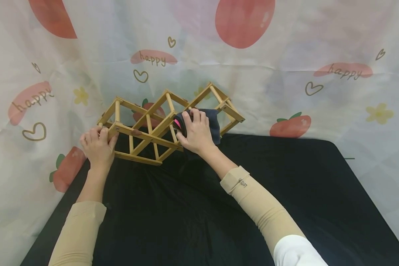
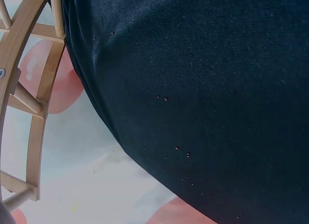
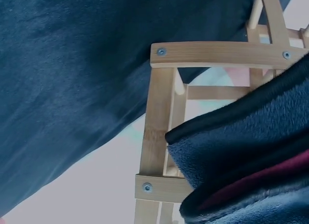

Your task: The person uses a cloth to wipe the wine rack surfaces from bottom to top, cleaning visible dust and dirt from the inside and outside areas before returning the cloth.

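Plainly, wooden rack [image 1: 149,137] was toward 11 o'clock of black tablecloth [image 1: 186,207] | only head view showed left hand [image 1: 98,147] gripping its 9-o'clock end, right hand [image 1: 197,131] clutching dark cloth [image 1: 213,123] that partly hid it | left wrist view alone showed specks [image 2: 188,155] | printed curtain [image 1: 286,44] hung at 12 o'clock

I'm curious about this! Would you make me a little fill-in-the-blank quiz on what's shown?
The dark cloth is in the person's ____ hand.
In the head view, the other hand grips the wooden rack at its ____ end.
There, the table cover looks ____.
The word printed on the patterned backdrop is ____.

Missing words: right; left; black; happy.
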`<action>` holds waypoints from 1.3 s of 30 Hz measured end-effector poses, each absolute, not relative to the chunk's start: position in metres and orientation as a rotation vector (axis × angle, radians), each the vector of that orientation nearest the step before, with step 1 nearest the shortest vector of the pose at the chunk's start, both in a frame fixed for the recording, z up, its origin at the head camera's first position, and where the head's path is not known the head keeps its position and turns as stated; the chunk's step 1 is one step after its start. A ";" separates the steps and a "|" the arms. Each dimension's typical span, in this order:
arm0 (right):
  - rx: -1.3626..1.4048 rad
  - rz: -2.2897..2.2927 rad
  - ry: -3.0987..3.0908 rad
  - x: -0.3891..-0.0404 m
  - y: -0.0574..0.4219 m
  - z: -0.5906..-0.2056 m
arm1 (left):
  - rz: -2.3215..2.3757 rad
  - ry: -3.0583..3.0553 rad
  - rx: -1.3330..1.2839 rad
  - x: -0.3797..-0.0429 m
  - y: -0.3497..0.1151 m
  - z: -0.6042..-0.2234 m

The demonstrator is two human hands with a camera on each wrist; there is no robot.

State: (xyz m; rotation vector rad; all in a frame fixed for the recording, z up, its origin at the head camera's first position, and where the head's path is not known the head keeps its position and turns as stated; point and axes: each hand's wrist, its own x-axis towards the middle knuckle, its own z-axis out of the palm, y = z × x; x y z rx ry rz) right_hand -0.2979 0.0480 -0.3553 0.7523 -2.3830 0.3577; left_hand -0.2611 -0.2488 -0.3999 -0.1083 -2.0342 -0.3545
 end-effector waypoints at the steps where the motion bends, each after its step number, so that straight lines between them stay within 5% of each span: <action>1: 0.754 0.353 -2.376 -0.298 0.048 -0.356 | -0.355 -2.034 -0.109 -0.261 -0.249 -0.400; 39: 0.809 0.262 -2.141 -0.310 0.056 -0.371 | -0.345 -2.026 -0.102 -0.262 -0.247 -0.401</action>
